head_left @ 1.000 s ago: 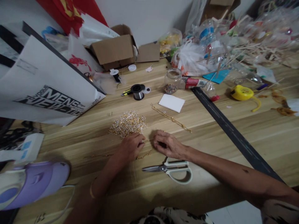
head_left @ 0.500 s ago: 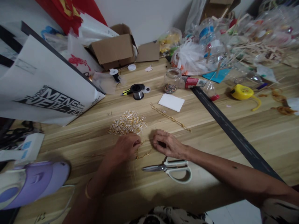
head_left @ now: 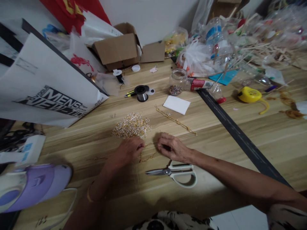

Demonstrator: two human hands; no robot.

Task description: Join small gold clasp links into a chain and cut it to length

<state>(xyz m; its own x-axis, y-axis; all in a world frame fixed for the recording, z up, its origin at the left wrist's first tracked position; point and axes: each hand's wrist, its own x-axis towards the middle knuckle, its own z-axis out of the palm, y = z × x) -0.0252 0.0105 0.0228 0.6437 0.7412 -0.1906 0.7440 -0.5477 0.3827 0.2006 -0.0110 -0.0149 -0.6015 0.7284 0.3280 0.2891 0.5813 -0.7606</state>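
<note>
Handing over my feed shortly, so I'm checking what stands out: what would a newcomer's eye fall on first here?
Probably the big white bag with bold black lettering, at the left. Then the glittering gold-and-clear pile just beyond the left hand, and the pale-handled scissors on the table below the right hand. The bright yellow tape measure stands out at the far right.

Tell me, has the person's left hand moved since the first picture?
Yes, a little: the left hand has shifted left, away from the right hand, judged against the scissors lying on the table.
</note>
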